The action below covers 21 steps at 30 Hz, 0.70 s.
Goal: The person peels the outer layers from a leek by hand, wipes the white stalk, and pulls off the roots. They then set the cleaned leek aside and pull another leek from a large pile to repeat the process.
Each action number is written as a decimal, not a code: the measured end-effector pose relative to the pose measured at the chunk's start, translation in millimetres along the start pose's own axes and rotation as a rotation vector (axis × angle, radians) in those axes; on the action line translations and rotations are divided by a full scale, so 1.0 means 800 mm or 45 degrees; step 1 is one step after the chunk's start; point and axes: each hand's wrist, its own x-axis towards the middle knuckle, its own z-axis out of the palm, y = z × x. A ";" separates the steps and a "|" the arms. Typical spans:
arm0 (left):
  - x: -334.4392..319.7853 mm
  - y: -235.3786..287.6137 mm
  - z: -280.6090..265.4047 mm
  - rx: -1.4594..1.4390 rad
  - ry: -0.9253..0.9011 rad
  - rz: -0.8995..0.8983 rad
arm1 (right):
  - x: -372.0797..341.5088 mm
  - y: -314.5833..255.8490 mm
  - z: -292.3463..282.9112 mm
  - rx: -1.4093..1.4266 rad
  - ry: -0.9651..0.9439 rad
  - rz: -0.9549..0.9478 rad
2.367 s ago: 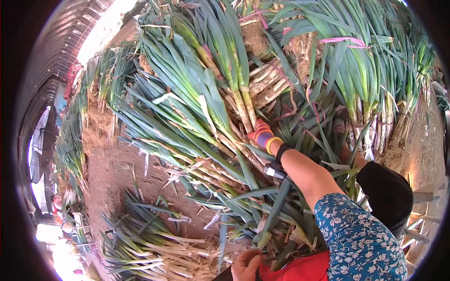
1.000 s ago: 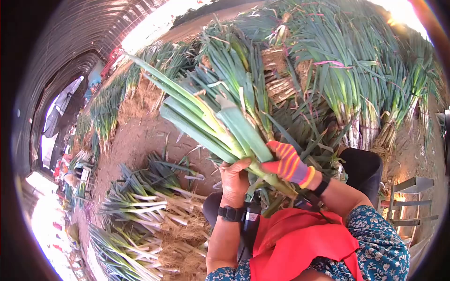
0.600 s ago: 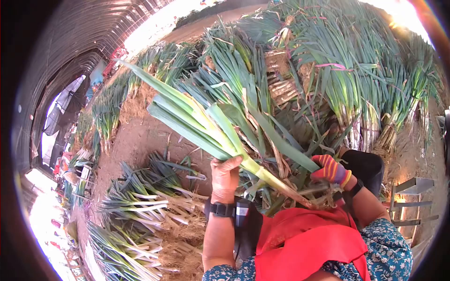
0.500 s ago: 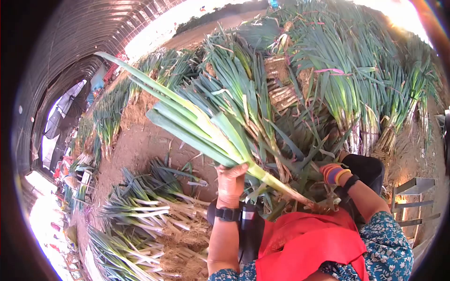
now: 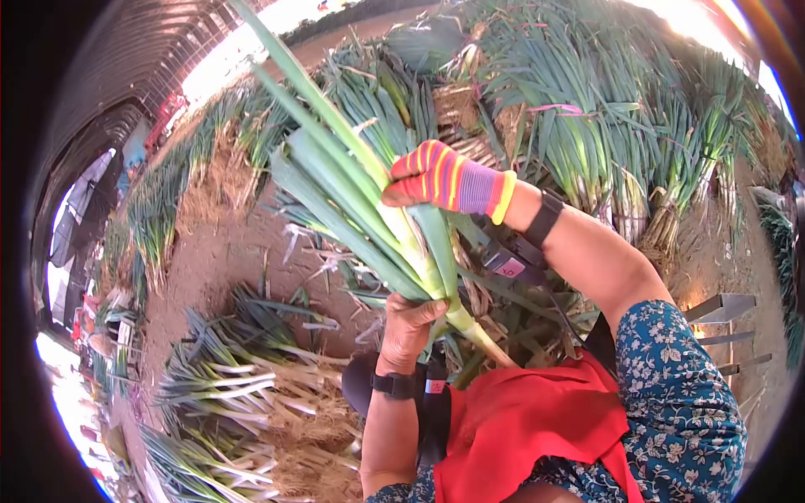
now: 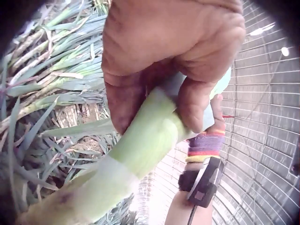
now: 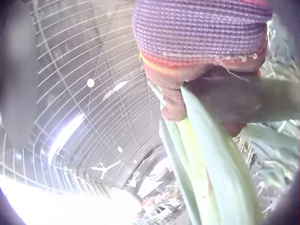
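Note:
My bare left hand (image 5: 406, 329) grips a thick leek (image 5: 414, 250) low on its pale stalk. The leek slants over the red apron (image 5: 537, 419), its leaves fanning up and away. In the left wrist view, thumb and fingers wrap the stalk (image 6: 140, 145) just under the leaf fan. My right hand (image 5: 449, 182), in a striped knit glove, holds leaves of the same leek higher up. The right wrist view shows gloved fingertips (image 7: 174, 110) curled on the leaves, partly hidden by the glove. The root end lies against the apron's top edge.
Loose leeks (image 5: 243, 394) with pale stalks and roots lie on the dirt floor at the left. Bundles tied with pink string (image 5: 560, 109) stand at the back right. More leeks are heaped in front. A metal stand (image 5: 719, 308) is at the right.
The right hand reached into the heap, came back to the leek, drew a leaf off to the right, and has now moved up to its leaves. The left hand keeps its hold.

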 end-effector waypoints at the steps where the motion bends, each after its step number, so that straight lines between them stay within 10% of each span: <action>1: 0.000 -0.001 -0.003 -0.004 0.024 0.004 | -0.002 -0.005 0.005 -0.151 0.102 -0.032; 2: -0.001 -0.001 -0.002 -0.031 0.044 0.034 | -0.011 -0.012 0.001 -0.106 0.066 0.266; 7: 0.004 -0.007 -0.009 -0.009 0.128 0.065 | -0.032 -0.036 0.011 -0.942 0.158 -0.394; 11: 0.011 -0.021 -0.021 0.111 0.253 0.052 | -0.060 -0.090 0.065 -0.964 -0.125 -0.294; 13: 0.013 -0.022 -0.003 0.518 0.260 0.618 | -0.074 -0.087 0.085 -0.740 0.091 -0.384; 17: 0.018 -0.023 -0.013 0.421 0.499 0.125 | -0.123 -0.155 0.125 -0.553 -0.573 -0.362; 19: 0.029 -0.030 -0.022 0.288 0.500 0.131 | -0.146 -0.148 0.141 -0.219 -0.223 -0.491; 21: 0.023 -0.034 -0.035 0.181 0.528 0.154 | -0.179 -0.117 0.131 -1.031 -0.147 -0.335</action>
